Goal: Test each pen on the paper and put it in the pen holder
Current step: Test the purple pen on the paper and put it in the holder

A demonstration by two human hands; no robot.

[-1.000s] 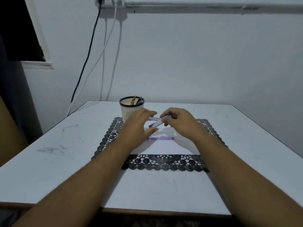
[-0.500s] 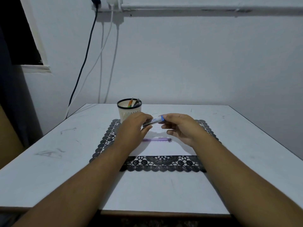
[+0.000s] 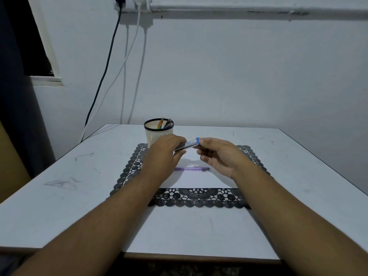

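Observation:
Both hands hold a clear pen with a blue end (image 3: 189, 144) above the white paper (image 3: 196, 178). My left hand (image 3: 166, 154) grips its left part; my right hand (image 3: 218, 155) pinches the blue end. A purple pen (image 3: 192, 168) lies flat on the paper under the hands. The cream pen holder with a black rim (image 3: 158, 132) stands at the mat's far left corner, just behind my left hand, with two pens (image 3: 164, 123) in it.
The paper lies on a black lace mat (image 3: 197, 198) in the middle of a white table (image 3: 59, 196). Cables (image 3: 111, 62) hang down the wall behind the table's left side. The table's near edge is below my forearms.
The pen between my hands has levelled out and risen slightly, with its blue end now at my right fingertips. The purple pen has not moved.

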